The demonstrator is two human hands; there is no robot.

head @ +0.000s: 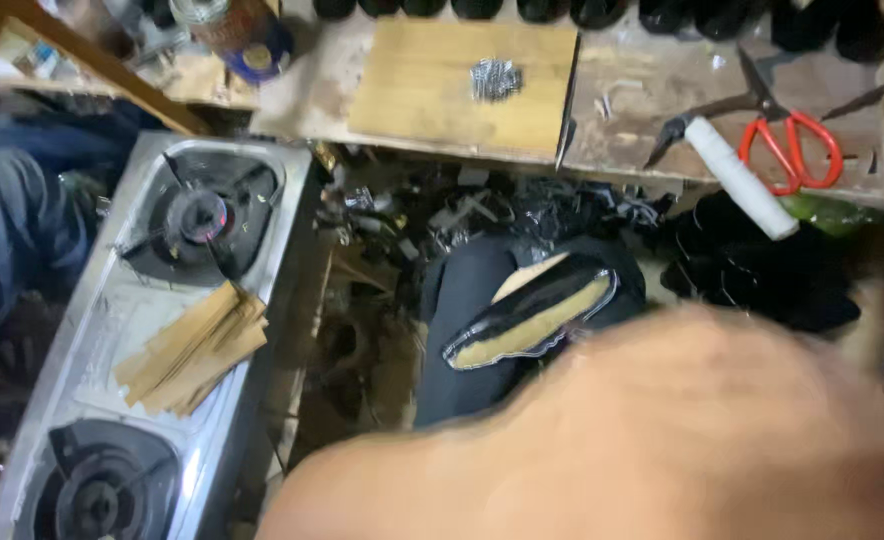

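Note:
A large blurred bare arm point(662, 440) fills the lower right, very close to the camera. Neither hand's fingers can be made out, and I cannot tell which arm it is. Just above it a black shoe upper with a tan insole point(534, 315) lies on a knee in dark trousers point(459, 350). Nothing visibly grips the shoe piece.
A steel two-burner gas stove point(92, 330) stands at left with a bundle of thin wooden strips point(194, 350) on it. On the workbench lie a wooden board point(432, 110) with a heap of small metal tacks point(494, 79), red-handled scissors point(790, 150), and a white roll point(740, 178). Another person's blue-trousered leg point(7, 225) is far left.

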